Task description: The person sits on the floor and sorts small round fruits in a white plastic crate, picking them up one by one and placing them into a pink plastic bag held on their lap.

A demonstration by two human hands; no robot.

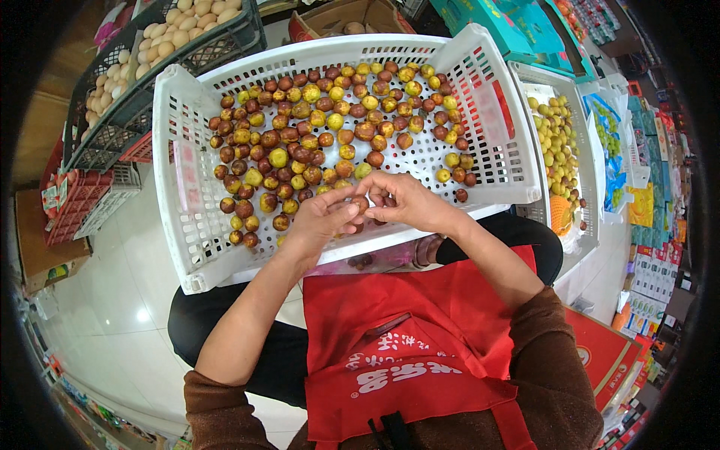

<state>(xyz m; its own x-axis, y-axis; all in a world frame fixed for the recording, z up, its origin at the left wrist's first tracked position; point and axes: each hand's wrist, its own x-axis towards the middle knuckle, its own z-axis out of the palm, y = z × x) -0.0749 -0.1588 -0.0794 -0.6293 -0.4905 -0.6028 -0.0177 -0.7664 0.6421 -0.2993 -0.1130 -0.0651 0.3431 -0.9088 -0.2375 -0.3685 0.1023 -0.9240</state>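
A large white plastic crate (174,225) with slotted walls lies before me, with many loose fresh jujubes (287,135) spread over its perforated floor. Their skins run from yellow-green to mottled red-brown. Above the crate's near side, my left hand (320,216) and my right hand (413,199) meet at one brownish jujube (360,203). The fingertips of both hands pinch it from either side. More red-brown fruit shows under my right fingers; whether that hand also holds it, I cannot tell.
Black crates of eggs (169,45) stand at the upper left, above a red crate (79,194). On the right, another white crate (588,225) holds yellow-green jujubes (557,140) and an orange-netted item (560,215). A cardboard box (304,25) sits beyond the main crate.
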